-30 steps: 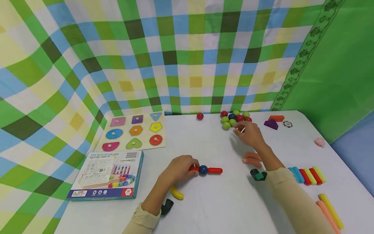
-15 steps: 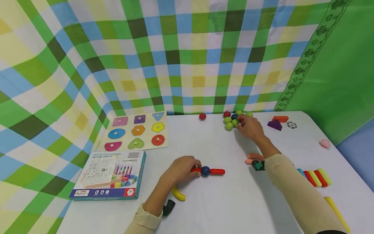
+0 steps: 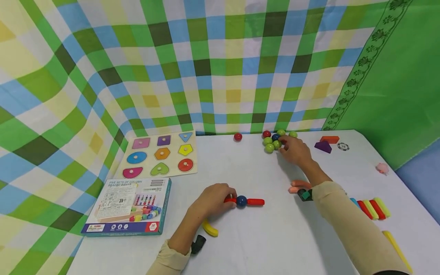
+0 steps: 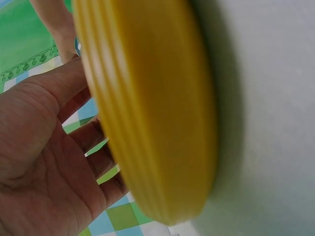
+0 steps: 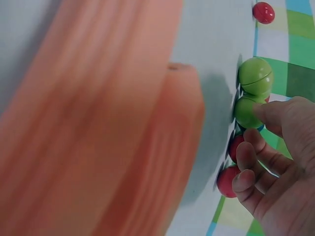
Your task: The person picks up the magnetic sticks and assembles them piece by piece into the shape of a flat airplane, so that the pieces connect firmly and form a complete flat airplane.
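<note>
My left hand (image 3: 215, 199) pinches the left end of a red bar (image 3: 230, 200). That bar lines up with a blue ball (image 3: 241, 201) and a second red bar (image 3: 256, 202). At the back, my right hand (image 3: 296, 151) reaches into a cluster of balls. In the right wrist view its thumb overlaps a green ball (image 5: 246, 112), while its curled fingers lie by red balls (image 5: 228, 182); I cannot tell whether it grips one. A ridged yellow curved piece (image 4: 152, 108) looms beside the left palm in the left wrist view.
A shape puzzle board (image 3: 156, 156) and a boxed bead set (image 3: 127, 206) stand left. One red ball (image 3: 238, 136) sits alone at the back. Coral curved pieces (image 3: 300, 184) lie below the right forearm. Coloured sticks (image 3: 372, 208) and purple (image 3: 323, 146) and orange (image 3: 329, 139) blocks lie right.
My right hand has moved in among the balls over the last second, bending its fingers around that spot. The left hand keeps its pinch on the red bar. The head view has shifted slightly.
</note>
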`<state>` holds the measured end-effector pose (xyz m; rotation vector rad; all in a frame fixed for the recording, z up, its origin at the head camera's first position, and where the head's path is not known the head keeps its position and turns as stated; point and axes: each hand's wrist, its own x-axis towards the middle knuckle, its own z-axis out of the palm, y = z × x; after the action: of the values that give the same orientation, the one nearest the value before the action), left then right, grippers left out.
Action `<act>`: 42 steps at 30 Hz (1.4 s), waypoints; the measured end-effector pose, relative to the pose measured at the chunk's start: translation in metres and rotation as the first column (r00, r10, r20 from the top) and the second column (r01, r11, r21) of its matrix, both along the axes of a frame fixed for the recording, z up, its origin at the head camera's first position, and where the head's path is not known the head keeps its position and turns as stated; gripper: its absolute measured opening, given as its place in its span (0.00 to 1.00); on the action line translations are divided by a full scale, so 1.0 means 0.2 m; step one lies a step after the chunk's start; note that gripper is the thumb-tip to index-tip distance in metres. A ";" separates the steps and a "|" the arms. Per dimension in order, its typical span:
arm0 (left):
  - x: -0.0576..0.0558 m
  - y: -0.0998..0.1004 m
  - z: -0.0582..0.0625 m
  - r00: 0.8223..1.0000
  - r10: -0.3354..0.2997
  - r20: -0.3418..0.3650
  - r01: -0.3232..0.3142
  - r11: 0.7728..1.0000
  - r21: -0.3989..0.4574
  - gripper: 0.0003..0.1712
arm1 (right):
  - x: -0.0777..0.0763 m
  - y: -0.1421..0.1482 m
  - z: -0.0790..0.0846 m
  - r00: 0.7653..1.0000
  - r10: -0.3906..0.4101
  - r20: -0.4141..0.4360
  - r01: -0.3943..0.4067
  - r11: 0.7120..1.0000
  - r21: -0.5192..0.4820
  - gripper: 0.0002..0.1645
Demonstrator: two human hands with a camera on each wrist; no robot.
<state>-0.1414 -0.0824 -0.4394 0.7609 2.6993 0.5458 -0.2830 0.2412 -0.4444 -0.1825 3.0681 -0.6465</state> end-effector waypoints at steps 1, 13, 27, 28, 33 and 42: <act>0.00 0.00 0.00 1.000 -0.001 0.004 0.001 1.000 0.001 0.13 | 0.00 0.00 0.00 1.000 0.005 0.008 -0.005 1.000 0.006 0.27; 0.00 0.00 0.00 1.000 -0.006 -0.003 0.006 1.000 0.004 0.12 | -0.02 -0.01 -0.01 0.997 0.060 0.057 -0.065 0.993 0.098 0.30; -0.01 -0.01 0.00 1.000 -0.011 -0.002 0.011 1.000 0.000 0.12 | 0.43 -0.09 0.08 0.963 0.267 0.032 -0.264 0.962 -0.064 0.18; -0.01 -0.01 0.00 1.000 -0.011 -0.003 0.011 1.000 -0.001 0.12 | 0.48 -0.10 0.08 0.955 0.292 0.045 -0.287 0.953 -0.091 0.18; -0.01 0.00 0.01 1.000 -0.006 -0.015 0.006 1.000 -0.006 0.12 | 0.65 -0.12 0.04 0.926 0.369 0.080 -0.353 0.921 -0.168 0.17; -0.01 -0.01 0.01 1.000 0.000 -0.018 0.000 1.000 -0.011 0.13 | 0.75 -0.12 -0.05 0.902 0.420 0.104 -0.396 0.898 -0.190 0.18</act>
<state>-0.1426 -0.0837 -0.4381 0.7670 2.7166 0.5262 -0.1333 0.2166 -0.4541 -0.7267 2.7063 -0.8369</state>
